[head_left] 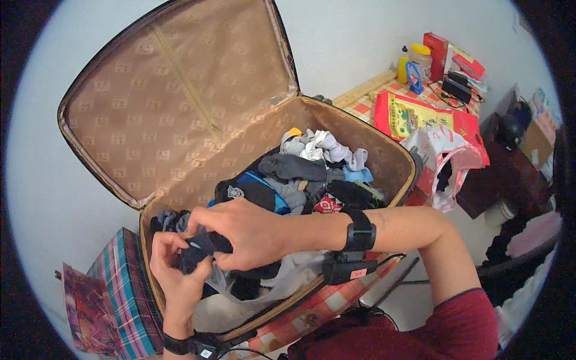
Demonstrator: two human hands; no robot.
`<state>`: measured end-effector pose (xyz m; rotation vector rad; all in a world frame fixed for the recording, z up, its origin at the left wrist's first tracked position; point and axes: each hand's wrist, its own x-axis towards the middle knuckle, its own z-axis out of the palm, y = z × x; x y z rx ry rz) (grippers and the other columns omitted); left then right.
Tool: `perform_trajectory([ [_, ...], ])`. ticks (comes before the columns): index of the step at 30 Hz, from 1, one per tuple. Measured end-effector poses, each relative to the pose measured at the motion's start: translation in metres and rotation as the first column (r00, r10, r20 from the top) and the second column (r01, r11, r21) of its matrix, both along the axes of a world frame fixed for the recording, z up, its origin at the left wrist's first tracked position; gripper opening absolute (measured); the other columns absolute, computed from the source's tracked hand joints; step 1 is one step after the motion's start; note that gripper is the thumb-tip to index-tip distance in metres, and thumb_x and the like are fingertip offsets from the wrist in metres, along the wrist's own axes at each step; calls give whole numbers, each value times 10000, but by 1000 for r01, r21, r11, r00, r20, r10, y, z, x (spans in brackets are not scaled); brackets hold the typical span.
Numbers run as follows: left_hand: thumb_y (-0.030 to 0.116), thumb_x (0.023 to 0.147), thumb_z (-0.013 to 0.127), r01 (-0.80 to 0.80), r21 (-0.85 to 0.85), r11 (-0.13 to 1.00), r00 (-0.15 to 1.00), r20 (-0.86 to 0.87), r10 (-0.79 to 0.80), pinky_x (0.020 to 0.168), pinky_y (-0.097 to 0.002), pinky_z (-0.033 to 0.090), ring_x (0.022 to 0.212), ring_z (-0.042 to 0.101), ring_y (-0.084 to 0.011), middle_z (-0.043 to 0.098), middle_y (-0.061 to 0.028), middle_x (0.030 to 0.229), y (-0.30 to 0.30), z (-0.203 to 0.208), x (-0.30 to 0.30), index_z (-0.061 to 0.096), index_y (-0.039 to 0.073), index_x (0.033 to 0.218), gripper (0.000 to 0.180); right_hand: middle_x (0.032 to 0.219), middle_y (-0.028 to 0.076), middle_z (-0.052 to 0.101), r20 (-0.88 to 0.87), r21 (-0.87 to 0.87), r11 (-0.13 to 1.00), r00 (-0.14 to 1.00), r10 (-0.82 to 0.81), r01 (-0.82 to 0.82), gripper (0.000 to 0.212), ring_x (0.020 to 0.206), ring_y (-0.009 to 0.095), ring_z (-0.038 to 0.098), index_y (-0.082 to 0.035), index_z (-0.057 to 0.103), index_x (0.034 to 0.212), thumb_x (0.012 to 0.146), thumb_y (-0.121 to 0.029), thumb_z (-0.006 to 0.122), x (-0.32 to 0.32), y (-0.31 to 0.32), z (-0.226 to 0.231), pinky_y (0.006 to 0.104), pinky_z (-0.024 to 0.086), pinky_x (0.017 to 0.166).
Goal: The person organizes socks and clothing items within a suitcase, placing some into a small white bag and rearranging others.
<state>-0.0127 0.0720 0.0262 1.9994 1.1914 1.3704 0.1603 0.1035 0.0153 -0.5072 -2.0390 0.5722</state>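
An open suitcase (381, 157) with a tan patterned lining lies before me, its lid raised at the back left. Over its left front part, both my hands pinch a dark grey sock (195, 254). My left hand (173, 273) grips it from the left with thumb and fingers. From the other side, my right hand (255, 233) closes on the same sock, its palm turned away. Behind the right hand sits a black and blue cloth item (258, 191) with a badge. Farther back are a heap of grey and white socks (318, 150) and a red patterned piece (327, 204).
Clear plastic wrapping (288, 270) lies in the suitcase near me. A plaid bag (129, 300) stands at the left. On the checked tablecloth at the right are a red and yellow package (414, 117), a plastic bag (441, 150), a yellow bottle (403, 66) and a jar (421, 63).
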Motion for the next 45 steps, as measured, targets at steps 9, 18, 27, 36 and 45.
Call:
perform_trajectory([
  [9, -16, 583, 613, 29, 533, 846, 965, -234, 114, 723, -319, 431, 756, 531, -262, 527, -137, 809, 10, -7, -15, 460, 25, 857, 317, 706, 48, 551, -144, -350, 909, 972, 187, -227, 380, 663, 103, 547, -19, 501, 1067, 747, -153, 656, -3, -4, 4, 229, 417, 585],
  [18, 21, 466, 716, -154, 472, 868, 976, -66, 209, 610, -276, 368, 685, 412, -213, 403, -81, 775, 19, -5, -17, 363, 56, 759, 460, 949, 30, 616, -306, -653, 636, 911, 275, -411, 246, 828, 67, 570, -13, 581, 1082, 841, -65, 584, 1, 8, 2, 205, 474, 705],
  [27, -86, 503, 718, -30, 365, 930, 991, -111, 76, 516, -236, 409, 614, 497, -145, 500, -62, 726, 20, -1, -21, 494, 29, 684, 310, 773, 63, 650, -353, -652, 726, 935, -35, -219, 112, 682, 90, 608, 19, 653, 838, 735, 56, 630, 6, 11, 9, 202, 490, 626],
  [36, 45, 776, 670, 22, -149, 989, 955, 296, 23, 514, -184, 470, 558, 578, -70, 549, -2, 604, 24, 2, -34, 495, 25, 737, 180, 675, 57, 626, -353, -575, 816, 886, -303, 50, 68, 596, 83, 565, 21, 634, 733, 671, 34, 608, 25, 32, 15, 207, 449, 531],
  [45, 114, 827, 608, -55, -171, 984, 970, 225, 94, 601, -240, 486, 684, 595, -134, 584, -72, 809, 44, 4, -57, 562, -13, 959, 189, 619, 82, 568, 65, -70, 792, 795, -603, 606, 78, 571, 171, 546, 9, 595, 689, 632, -40, 616, 43, 57, -2, 292, 431, 537],
])
